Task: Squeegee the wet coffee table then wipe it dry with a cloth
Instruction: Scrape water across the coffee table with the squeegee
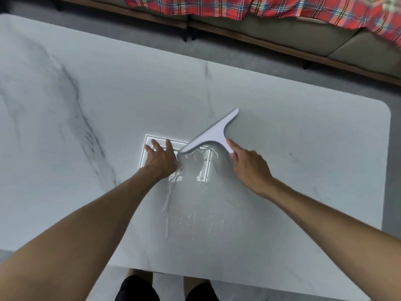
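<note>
The squeegee (pixel 213 133) lay slanted at the centre of the marble tabletop (pixel 86 105), its blade edge down on the surface. The right hand (pixel 249 168) gripped the handle's end, forefinger stretched along it. The left hand (pixel 160 158) rested flat, fingers spread, just left of the blade. Water (pixel 191 213) streaked the lower centre. A plaid blanket (pixel 260 7) covered the sofa (pixel 282 31) at top right.

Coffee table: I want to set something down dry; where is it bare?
Free: the veined stretch left of the left hand; the strip between squeegee and the table's rounded right corner. Crowded: the middle, with right hand and puddle.
</note>
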